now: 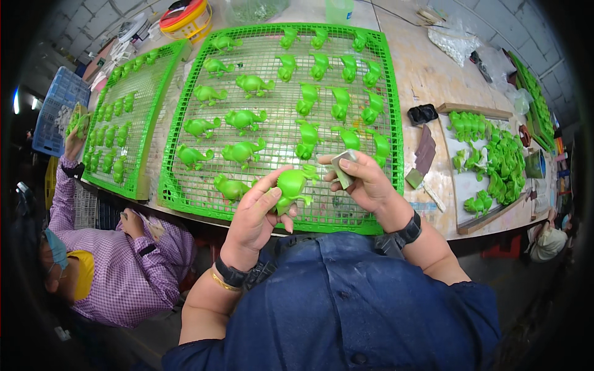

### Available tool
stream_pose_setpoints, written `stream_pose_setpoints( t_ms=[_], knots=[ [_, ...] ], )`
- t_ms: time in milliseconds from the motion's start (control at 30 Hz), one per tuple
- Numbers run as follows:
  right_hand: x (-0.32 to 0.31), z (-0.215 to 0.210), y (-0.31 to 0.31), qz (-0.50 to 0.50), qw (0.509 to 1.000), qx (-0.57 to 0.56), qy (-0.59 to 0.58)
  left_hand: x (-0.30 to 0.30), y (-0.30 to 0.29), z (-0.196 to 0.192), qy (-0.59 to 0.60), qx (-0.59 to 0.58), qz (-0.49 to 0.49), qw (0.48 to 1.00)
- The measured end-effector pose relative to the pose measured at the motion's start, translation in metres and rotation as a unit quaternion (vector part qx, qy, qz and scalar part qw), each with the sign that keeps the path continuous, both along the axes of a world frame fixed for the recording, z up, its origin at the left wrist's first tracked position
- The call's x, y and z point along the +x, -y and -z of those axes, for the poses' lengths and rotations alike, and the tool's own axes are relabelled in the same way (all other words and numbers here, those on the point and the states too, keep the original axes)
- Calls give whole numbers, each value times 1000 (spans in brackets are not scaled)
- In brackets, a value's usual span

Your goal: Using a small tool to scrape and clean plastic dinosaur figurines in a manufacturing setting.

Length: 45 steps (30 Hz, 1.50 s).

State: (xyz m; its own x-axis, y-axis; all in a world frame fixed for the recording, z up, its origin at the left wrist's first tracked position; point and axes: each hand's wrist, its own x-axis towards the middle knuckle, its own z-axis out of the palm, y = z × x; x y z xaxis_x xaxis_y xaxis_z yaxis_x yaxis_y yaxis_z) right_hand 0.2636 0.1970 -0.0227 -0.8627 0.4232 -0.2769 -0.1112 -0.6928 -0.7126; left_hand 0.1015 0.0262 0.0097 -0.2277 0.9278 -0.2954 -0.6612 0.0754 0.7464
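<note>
In my left hand (pixel 252 207) is a glossy green chameleon figurine (pixel 291 184), pinched by thumb and fingers, its legs and curled tail toward the right. My right hand (pixel 373 184) grips a small folded piece of sandpaper (pixel 342 169), greyish and flat, just right of the figurine and apart from it. Both hands are above the near edge of a green mesh rack (pixel 393 111). Rows of similar figurines stand on the mesh, such as a chameleon (pixel 244 151) beyond my left hand.
At left, a co-worker's hand (pixel 75 133) holds a figurine near a second green rack (pixel 145 179). A wood-edged tray (pixel 467 227) with heaped green pieces lies at right, beside brown sandpaper sheets (pixel 424 150) and a black object (pixel 422 114). A red-and-yellow bucket (pixel 185 21) stands behind.
</note>
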Motion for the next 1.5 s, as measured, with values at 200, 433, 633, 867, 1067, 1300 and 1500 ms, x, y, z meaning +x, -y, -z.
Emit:
stream_pose_setpoints(
  t_ms=[200,433,633,867,1067,1300,1500],
  knots=[
    [2,-19,10,55,994,92,5,3,-10,-9,18,45,-71,996],
    [2,-41,22,43,976,212,-1,10,-14,-23,-6,75,-78,994],
    [-2,-56,28,36,962,269,-10,13,-17,-30,-53,109,-99,988],
    [-1,-56,30,30,951,308,-16,15,-16,-32,-80,137,-108,981],
    [-3,-52,30,82,921,375,-63,17,-16,-31,-80,141,-104,981],
    [26,-53,1,221,924,309,33,19,-28,-5,-155,56,-7,986],
    [86,-40,-39,322,920,222,-33,33,-55,-11,-255,10,150,955]
  ],
)
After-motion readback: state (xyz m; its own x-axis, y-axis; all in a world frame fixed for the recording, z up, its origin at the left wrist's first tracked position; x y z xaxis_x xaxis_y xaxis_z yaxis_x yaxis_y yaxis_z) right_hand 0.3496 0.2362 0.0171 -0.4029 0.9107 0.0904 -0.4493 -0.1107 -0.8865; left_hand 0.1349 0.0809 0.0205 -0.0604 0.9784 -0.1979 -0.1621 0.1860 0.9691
